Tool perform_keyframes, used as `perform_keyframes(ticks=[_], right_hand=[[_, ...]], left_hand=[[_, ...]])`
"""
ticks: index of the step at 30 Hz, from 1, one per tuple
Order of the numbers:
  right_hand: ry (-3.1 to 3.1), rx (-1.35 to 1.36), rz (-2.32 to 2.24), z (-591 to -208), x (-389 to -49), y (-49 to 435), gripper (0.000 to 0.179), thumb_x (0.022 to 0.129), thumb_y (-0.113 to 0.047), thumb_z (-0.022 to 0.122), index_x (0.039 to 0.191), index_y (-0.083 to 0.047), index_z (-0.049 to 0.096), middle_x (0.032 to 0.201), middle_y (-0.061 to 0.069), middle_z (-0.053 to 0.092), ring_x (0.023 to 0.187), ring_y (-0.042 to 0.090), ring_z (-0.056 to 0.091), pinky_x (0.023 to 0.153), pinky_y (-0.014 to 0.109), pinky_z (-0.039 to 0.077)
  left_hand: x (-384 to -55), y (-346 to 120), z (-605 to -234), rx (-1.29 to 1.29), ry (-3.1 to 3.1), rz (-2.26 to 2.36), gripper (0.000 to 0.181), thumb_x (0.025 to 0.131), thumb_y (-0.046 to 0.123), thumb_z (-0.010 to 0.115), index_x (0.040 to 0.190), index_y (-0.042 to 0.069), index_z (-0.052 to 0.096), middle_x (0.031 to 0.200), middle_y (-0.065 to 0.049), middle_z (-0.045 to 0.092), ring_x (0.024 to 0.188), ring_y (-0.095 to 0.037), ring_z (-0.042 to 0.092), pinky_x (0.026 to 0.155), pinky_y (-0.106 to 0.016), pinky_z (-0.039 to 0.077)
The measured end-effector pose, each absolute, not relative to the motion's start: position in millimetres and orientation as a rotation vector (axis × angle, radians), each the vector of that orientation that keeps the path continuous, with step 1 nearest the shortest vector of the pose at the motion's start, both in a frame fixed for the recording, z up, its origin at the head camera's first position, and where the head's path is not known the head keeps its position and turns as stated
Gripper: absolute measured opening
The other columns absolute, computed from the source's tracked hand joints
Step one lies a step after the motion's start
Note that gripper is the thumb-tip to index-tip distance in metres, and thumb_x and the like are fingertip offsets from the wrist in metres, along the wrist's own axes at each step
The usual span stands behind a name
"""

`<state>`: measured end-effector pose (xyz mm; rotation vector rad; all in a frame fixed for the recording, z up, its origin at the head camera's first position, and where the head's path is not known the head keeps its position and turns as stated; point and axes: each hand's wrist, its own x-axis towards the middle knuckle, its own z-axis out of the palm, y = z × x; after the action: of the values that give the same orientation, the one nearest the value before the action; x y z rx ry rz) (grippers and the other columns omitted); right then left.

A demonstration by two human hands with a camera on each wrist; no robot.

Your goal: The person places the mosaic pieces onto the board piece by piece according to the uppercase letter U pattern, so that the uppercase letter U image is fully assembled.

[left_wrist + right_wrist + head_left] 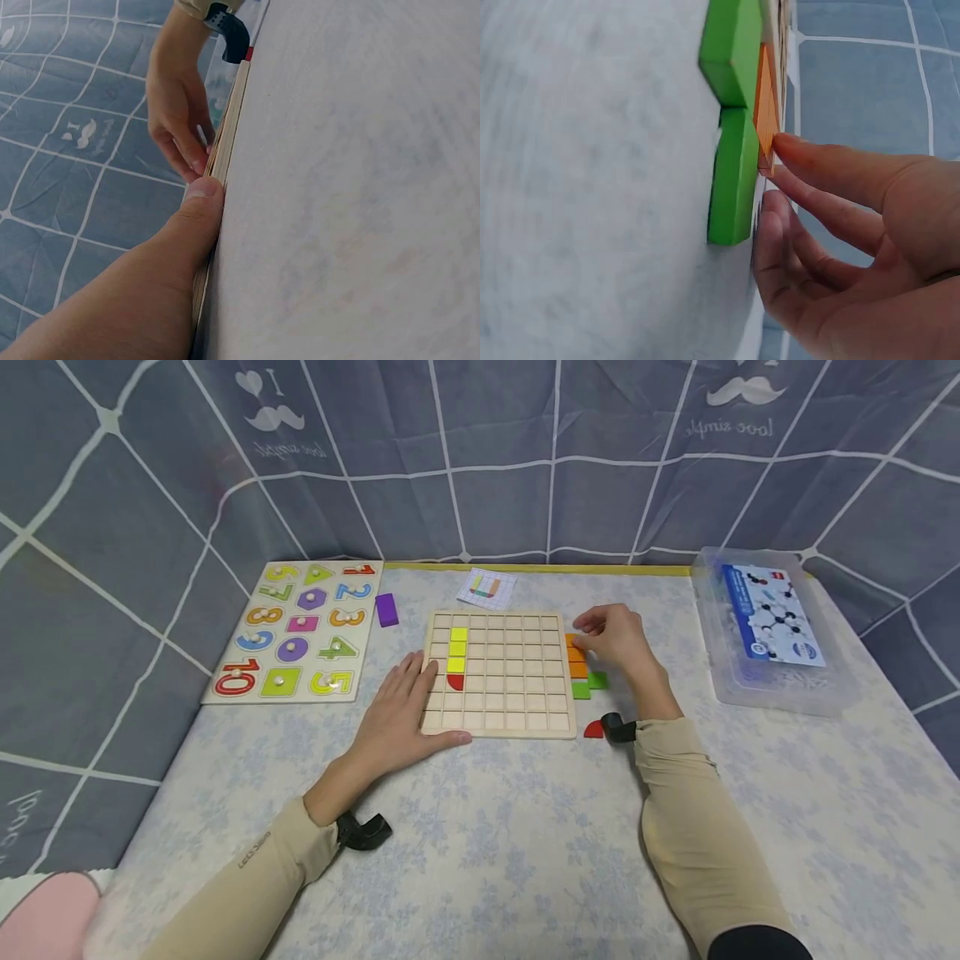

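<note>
Touching a gridded wooden board, left fingers spread wide while right fingers pinch a flat orange tile.

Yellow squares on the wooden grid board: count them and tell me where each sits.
3, in one column on the grid board: the farthest yellow square, the middle yellow square, and the nearest yellow square, next to the red piece.
</note>
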<state>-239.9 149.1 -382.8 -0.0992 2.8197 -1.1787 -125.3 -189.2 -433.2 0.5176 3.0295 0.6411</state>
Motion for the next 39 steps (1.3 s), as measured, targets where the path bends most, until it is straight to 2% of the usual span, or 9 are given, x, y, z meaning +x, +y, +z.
perform_keyframes(ticks=[6,10,18,23,29,39], right_hand=[[2.823,-0.124,-1.179,-387.6,-241.6,152.9,0.016,0.098,-0.011,0.075,0.111,0.0,0.078,0.104,0.018,0.072,0.094,0.03,0.062,0.075,0.035,0.051],[2.815,-0.139,-1.177,-389.1,-241.4,153.6,0.013,0.098,-0.01,0.076,0.104,0.0,0.077,0.093,0.014,0.072,0.084,0.025,0.061,0.07,0.03,0.049],[2.759,-0.167,-1.175,-388.0,-245.1,155.9,0.022,0.094,-0.012,0.081,0.112,0.0,0.075,0.098,0.011,0.07,0.091,0.024,0.061,0.081,0.032,0.051],[2.739,-0.146,-1.108,-385.6,-246.2,157.5,0.021,0.094,-0.012,0.08,0.111,0.0,0.076,0.094,0.009,0.067,0.088,0.024,0.058,0.079,0.033,0.048],[2.703,-0.11,-1.108,-386.1,-246.9,157.4,0.02,0.096,-0.012,0.078,0.112,0.0,0.075,0.097,0.009,0.064,0.092,0.025,0.055,0.08,0.032,0.046],[2.719,-0.158,-1.154,-385.8,-248.1,160.6,0.017,0.095,-0.009,0.079,0.109,-0.002,0.072,0.1,0.013,0.068,0.092,0.027,0.06,0.081,0.033,0.05]], left_hand=[[-125.1,-190.2,-432.1,0.518,3.034,0.633,0.124,0.081,0.075,0.074,0.169,0.007,0.018,0.178,-0.016,0.007,0.166,-0.029,0.002,0.136,-0.046,0.004],[-124.9,-190.7,-432.1,0.528,3.035,0.637,0.124,0.081,0.074,0.074,0.169,0.007,0.019,0.178,-0.016,0.008,0.166,-0.03,0.003,0.136,-0.046,0.004],[-123.5,-192.0,-434.6,0.518,3.042,0.644,0.123,0.081,0.074,0.075,0.169,0.007,0.02,0.178,-0.016,0.008,0.166,-0.031,0.004,0.136,-0.047,0.005],[-123.7,-190.5,-434.1,0.523,3.038,0.65,0.123,0.081,0.073,0.075,0.169,0.007,0.02,0.178,-0.016,0.008,0.166,-0.031,0.004,0.136,-0.047,0.005],[-123.1,-189.3,-433.0,0.514,3.031,0.645,0.122,0.082,0.073,0.075,0.169,0.007,0.02,0.177,-0.017,0.008,0.166,-0.032,0.004,0.136,-0.048,0.005],[-125.2,-188.5,-433.9,0.519,3.04,0.652,0.121,0.081,0.072,0.076,0.169,0.009,0.021,0.177,-0.017,0.009,0.166,-0.031,0.004,0.136,-0.049,0.006]])
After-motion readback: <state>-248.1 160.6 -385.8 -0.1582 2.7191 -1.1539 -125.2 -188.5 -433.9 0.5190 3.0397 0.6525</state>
